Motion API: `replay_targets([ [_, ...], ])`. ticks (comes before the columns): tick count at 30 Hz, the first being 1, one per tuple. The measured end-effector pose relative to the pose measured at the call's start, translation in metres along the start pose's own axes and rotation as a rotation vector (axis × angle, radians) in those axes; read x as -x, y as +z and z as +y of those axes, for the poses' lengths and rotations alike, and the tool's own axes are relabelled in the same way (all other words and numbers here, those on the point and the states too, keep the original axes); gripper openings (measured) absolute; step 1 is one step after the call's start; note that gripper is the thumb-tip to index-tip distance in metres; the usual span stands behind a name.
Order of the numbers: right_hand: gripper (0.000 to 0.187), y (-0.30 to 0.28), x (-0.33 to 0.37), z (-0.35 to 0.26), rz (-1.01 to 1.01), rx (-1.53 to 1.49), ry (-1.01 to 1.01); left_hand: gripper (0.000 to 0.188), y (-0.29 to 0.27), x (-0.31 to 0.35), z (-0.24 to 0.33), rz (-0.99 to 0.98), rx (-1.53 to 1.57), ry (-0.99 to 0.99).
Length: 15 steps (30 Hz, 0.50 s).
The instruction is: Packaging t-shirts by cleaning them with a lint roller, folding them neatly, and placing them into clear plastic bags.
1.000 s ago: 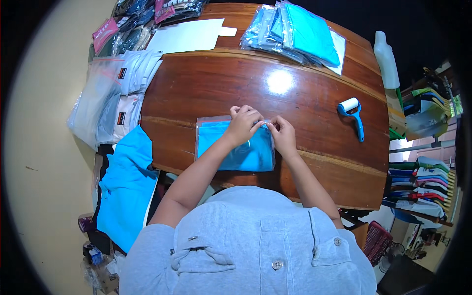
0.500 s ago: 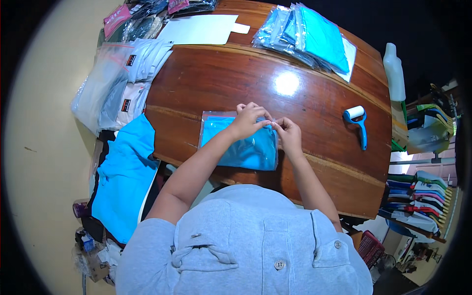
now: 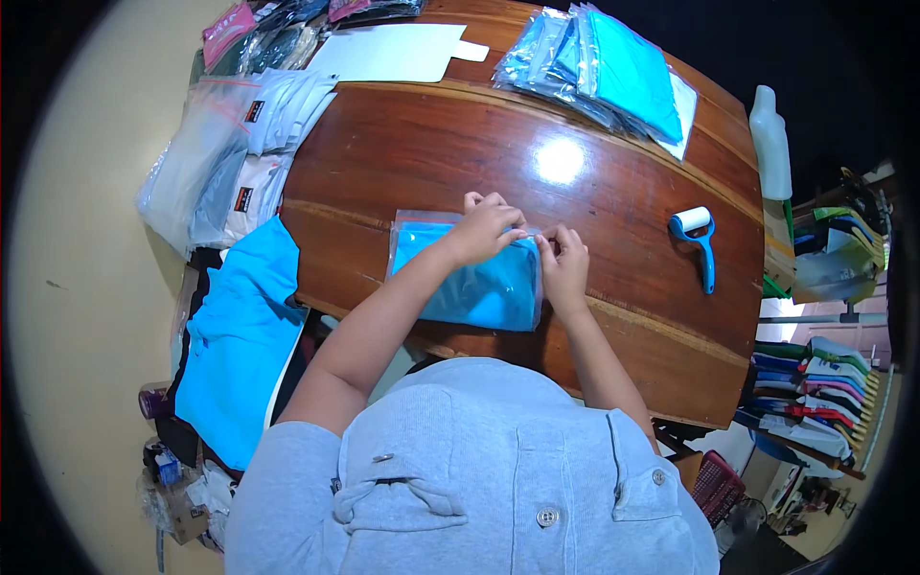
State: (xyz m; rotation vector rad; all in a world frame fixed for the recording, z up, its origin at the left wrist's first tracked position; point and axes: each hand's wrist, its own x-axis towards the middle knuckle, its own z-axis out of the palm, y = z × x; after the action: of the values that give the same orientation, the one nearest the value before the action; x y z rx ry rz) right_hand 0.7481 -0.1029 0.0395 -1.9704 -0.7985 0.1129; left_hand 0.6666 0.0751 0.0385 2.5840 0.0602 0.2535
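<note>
A clear plastic bag (image 3: 479,292) with a folded bright blue garment inside lies flat at the table's near edge. Its far edge carries a reddish strip. My left hand (image 3: 487,230) rests over that edge, its fingers bent and closed on the bag near the far right corner. Right beside it, my right hand (image 3: 563,257) pinches the same corner between thumb and fingers. The fingertips of both hands almost meet there. The hands partly cover the bag's far edge.
A lint roller (image 3: 700,240) lies on the wooden table (image 3: 402,144) to the right. Bagged blue garments (image 3: 628,77) are stacked at the far right. A white board (image 3: 393,53) lies far left, near bagged white clothes (image 3: 273,125). Blue cloth (image 3: 244,335) hangs at the left.
Both hands stay at the bag's far right corner. My right hand has shifted very slightly, and the fingertips are a little farther apart.
</note>
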Motion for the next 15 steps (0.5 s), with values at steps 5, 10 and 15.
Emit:
replay_targets([
  [5, 0.010, -0.011, 0.000, -0.004, 0.026, 0.024, -0.014, 0.016, -0.011, 0.018, -0.032, -0.013, -0.040, 0.000],
  [10, 0.010, -0.018, 0.003, 0.003, 0.030, 0.028, 0.007, 0.015, -0.028, 0.051, -0.070, -0.054, -0.138, -0.074],
  [15, 0.012, -0.025, -0.001, 0.024, 0.090, -0.008, -0.009, 0.016, -0.053, 0.090, -0.114, -0.089, -0.190, -0.200],
])
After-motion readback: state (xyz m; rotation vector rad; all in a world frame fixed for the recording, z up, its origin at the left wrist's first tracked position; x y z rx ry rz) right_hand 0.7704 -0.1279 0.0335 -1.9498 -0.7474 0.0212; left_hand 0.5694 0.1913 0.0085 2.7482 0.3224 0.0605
